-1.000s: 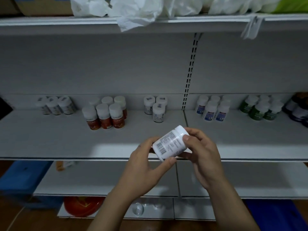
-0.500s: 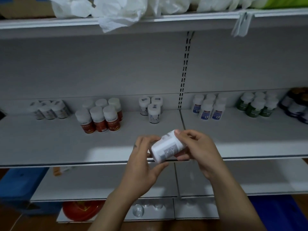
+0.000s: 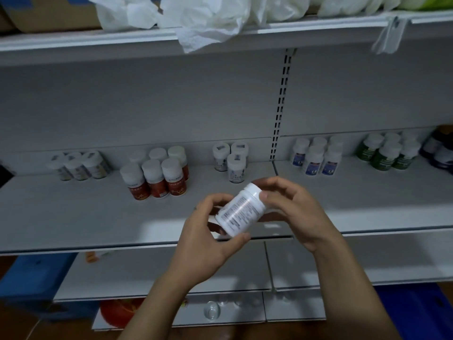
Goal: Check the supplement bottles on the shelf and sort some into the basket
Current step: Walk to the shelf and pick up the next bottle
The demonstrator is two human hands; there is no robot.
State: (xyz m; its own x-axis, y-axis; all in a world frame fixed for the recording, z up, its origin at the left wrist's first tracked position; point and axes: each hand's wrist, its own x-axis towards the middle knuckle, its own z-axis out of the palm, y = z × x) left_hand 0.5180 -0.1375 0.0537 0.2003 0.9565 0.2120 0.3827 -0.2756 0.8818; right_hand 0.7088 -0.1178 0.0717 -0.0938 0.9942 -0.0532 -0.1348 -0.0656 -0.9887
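Observation:
I hold a white supplement bottle [image 3: 241, 211] tilted in front of the middle shelf [image 3: 73, 217], its cap up to the right and small print facing me. My left hand [image 3: 206, 244] grips its lower end from below. My right hand [image 3: 294, 212] grips the cap end. On the shelf stand groups of bottles: pale-labelled ones [image 3: 81, 165] at the left, red-labelled ones [image 3: 157, 175], three white ones [image 3: 230, 158] behind my hands, blue-labelled ones [image 3: 316, 155], green ones [image 3: 389, 150] and dark ones [image 3: 438, 148] at the right. No basket is in view.
White plastic bags [image 3: 203, 18] hang over the top shelf's edge, beside a cardboard box [image 3: 49, 13]. Lower shelves hold a red round object [image 3: 117, 312] and clear glasses [image 3: 212, 312]. Blue crates [image 3: 29, 278] sit on the floor at both sides.
The bottle has turned in my hands: the barcode side faced me before, now the fine-print side does. The view has shifted slightly left and down.

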